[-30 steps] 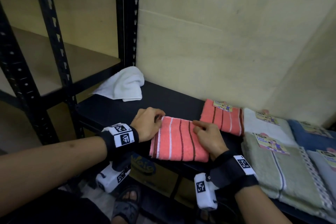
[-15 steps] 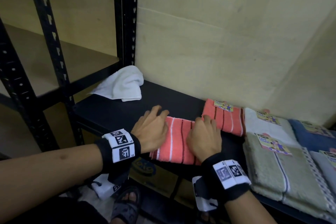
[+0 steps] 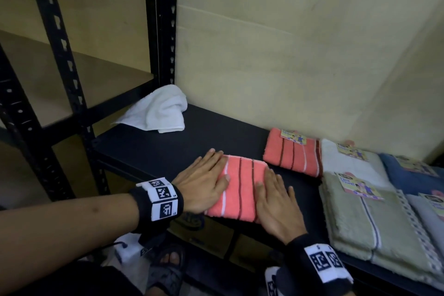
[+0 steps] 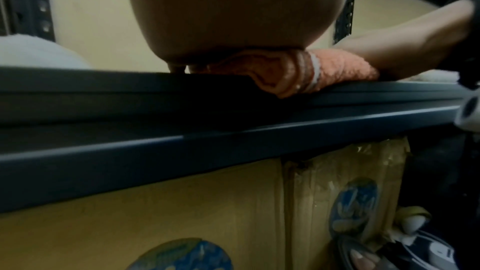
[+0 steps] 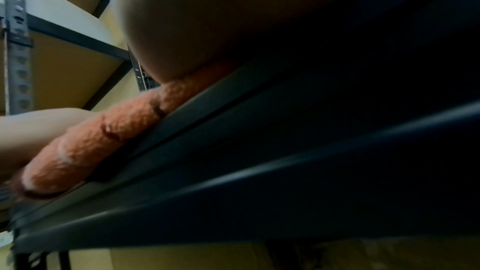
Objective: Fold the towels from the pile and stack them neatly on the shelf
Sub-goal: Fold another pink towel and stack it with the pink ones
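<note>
Both hands press a folded coral striped towel flat on the black shelf.

The left hand (image 3: 204, 185) and right hand (image 3: 276, 202) lie with straight fingers, grip holding nothing, on the towel's (image 3: 240, 190) two sides at the shelf's (image 3: 168, 151) front edge; a crumpled white towel (image 3: 158, 110) lies behind, folded labelled towels (image 3: 360, 211) stacked at right.

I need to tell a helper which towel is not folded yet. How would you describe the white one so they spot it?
On the black shelf, look to the far left corner by the upright post. The white towel lies there crumpled and alone, with no label, unlike the flat folded towels at the right.
</note>
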